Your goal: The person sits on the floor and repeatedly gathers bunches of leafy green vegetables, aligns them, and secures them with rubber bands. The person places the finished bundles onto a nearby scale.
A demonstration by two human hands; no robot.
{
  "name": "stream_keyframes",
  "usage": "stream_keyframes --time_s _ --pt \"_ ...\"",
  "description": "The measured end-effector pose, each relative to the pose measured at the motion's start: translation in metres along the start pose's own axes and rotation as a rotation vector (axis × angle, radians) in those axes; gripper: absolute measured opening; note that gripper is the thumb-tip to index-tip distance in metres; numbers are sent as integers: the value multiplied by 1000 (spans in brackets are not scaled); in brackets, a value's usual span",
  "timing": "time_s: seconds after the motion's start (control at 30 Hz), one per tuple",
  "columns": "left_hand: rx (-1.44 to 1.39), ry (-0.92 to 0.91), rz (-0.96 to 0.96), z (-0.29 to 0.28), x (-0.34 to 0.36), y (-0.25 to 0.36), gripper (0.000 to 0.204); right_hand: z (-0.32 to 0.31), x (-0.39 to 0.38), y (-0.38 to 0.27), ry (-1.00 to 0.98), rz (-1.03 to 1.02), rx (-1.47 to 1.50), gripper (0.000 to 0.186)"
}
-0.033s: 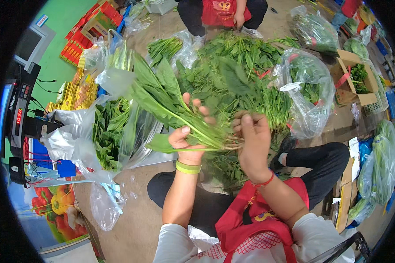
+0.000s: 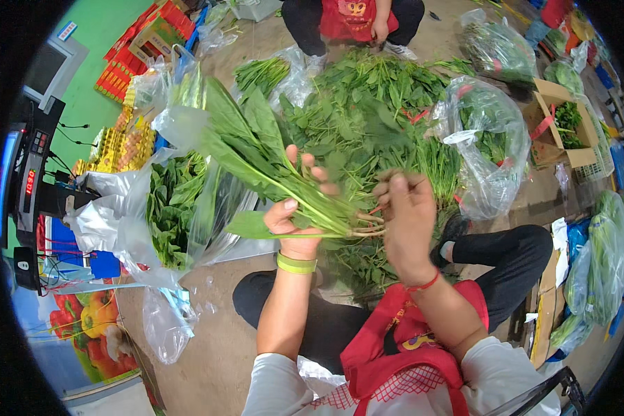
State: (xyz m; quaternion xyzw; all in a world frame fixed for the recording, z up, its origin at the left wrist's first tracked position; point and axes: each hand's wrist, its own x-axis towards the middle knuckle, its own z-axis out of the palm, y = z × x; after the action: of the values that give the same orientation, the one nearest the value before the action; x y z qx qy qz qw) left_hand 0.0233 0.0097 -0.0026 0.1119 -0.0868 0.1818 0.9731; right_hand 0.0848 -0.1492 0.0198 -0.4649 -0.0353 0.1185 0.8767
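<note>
Red cloth, an apron (image 2: 367, 357), lay across the wearer's lap on the near side of the leaf pile, which served as the landmark here. Above the lap, before the pile, the left hand (image 2: 299, 234) held a bunch of long-leaved greens (image 2: 274, 177) between thumb and fingers, its leaves spreading toward the pile's left and its pale roots (image 2: 369, 227) pointing right. The right hand (image 2: 410, 220), in front of the pile's right part, was curled and slightly blurred beside those roots; whether it pinched anything could not be told.

The left fingers wrapped the stems only partly, so a sharp tug at the roots could have pulled a plant loose or snapped a stem. One low leaf stuck out from the bunch and seemed likeliest to bend or drop. The leaf pile (image 2: 350, 135) sat just beyond, and anything slipping might have mixed into it.

Left of the pile, an open plastic bag (image 2: 133, 232) held leaves; its slack film could have snagged the bunch's tips. Past the pile's far edge, a co-worker's hand (image 2: 380, 31) hung near another red apron.
</note>
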Motion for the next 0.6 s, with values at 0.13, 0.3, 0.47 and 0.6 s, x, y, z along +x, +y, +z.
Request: stream_keyframes --time_s 0.13,0.3,0.47,0.6 --pt "39 -69 0 4 -4 16 90 -10 46 -19 -346 43 -597 26" --pt "214 -99 69 11 -5 10 96 10 17 -36 -498 -370 -943 34" --pt "329 -301 65 4 2 11 86 22 -3 -28 -639 -491 -956 29" --pt "366 -257 90 8 0 11 80 23 -12 -20 -479 -606 -834 14"
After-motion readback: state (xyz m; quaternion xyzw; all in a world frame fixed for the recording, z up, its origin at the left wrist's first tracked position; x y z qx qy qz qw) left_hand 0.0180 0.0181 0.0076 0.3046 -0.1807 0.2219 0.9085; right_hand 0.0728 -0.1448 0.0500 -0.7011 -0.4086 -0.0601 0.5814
